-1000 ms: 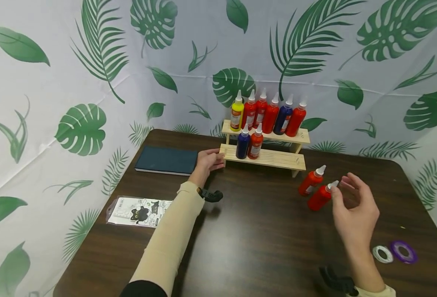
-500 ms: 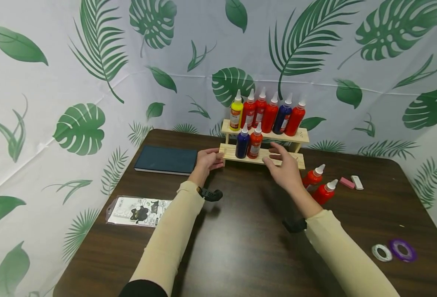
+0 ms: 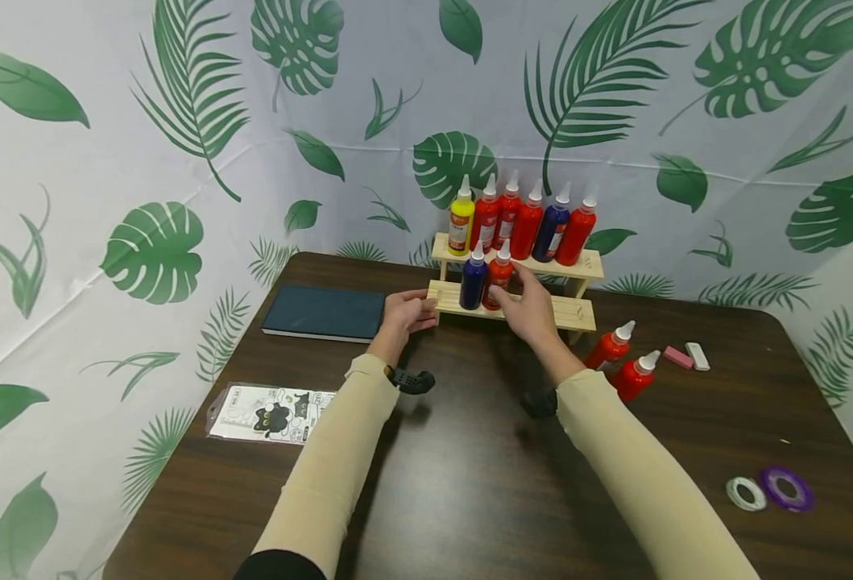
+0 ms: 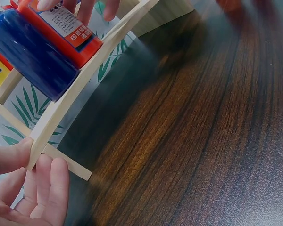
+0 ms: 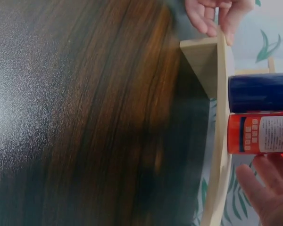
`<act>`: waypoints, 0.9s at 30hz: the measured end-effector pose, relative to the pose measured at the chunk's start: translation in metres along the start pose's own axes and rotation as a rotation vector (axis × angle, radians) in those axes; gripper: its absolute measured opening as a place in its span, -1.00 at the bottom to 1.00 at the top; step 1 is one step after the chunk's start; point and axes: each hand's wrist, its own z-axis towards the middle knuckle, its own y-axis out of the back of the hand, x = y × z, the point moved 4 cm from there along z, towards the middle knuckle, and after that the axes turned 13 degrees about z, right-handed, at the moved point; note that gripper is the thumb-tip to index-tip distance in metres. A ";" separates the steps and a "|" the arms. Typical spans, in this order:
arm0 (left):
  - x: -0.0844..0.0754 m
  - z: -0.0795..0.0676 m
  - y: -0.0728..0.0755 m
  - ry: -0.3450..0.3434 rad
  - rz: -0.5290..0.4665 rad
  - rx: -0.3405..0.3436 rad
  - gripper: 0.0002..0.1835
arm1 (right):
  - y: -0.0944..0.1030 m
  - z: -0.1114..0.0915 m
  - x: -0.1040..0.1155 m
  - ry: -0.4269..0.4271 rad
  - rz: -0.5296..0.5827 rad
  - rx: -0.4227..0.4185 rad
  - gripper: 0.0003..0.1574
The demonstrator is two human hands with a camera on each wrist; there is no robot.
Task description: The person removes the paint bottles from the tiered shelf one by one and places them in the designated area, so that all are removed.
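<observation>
A two-tier wooden rack (image 3: 542, 312) bears several squeeze bottles with white pointed caps. My left hand (image 3: 406, 312) pinches the left end of its lower shelf, thumb on top and fingers beneath, as the left wrist view shows. On that shelf, a dark blue squeeze bottle (image 3: 473, 283) stands beside an orange-red squeeze bottle (image 3: 498, 278). My right hand (image 3: 531, 310) holds the orange-red bottle from its right side, thumb across the front. That bottle's base (image 5: 235, 134) sits at the shelf board. Above, the upper tier carries a yellow bottle (image 3: 461, 225), red bottles (image 3: 526, 229) and another blue bottle (image 3: 552, 231).
Two red bottles (image 3: 607, 348) stand on the table right of the rack, partly behind my right forearm. Beyond them lie pink and white erasers (image 3: 697, 357). Tape rolls (image 3: 787, 489) lie front right; a dark notebook (image 3: 325, 312) and a cat-print packet (image 3: 270, 413) lie left.
My right hand has moved left from the red bottles on the table to the lower shelf and taken hold of the orange-red bottle. My left hand has stayed on the rack's end.
</observation>
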 end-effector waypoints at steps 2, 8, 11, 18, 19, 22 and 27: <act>0.000 0.000 0.001 0.006 0.002 -0.003 -0.62 | -0.001 0.000 0.000 -0.002 0.002 -0.002 -0.29; 0.000 0.001 0.001 0.012 0.008 -0.002 -0.59 | -0.001 -0.001 0.000 0.019 0.029 -0.038 -0.37; 0.000 0.002 0.000 0.016 0.007 0.005 -0.59 | 0.000 -0.006 -0.001 0.032 0.055 -0.059 -0.40; -0.001 0.000 0.000 0.024 0.006 0.001 -0.59 | 0.013 -0.031 0.001 0.033 0.088 -0.083 -0.37; -0.001 -0.001 0.000 0.025 0.008 0.001 -0.59 | 0.016 -0.037 0.001 0.025 0.093 -0.085 -0.36; -0.002 -0.001 -0.001 0.029 0.014 0.002 -0.60 | 0.029 -0.058 0.002 0.011 0.089 -0.074 -0.33; -0.002 -0.001 -0.001 0.031 0.014 0.001 -0.60 | 0.057 -0.102 -0.001 0.017 0.067 -0.075 -0.36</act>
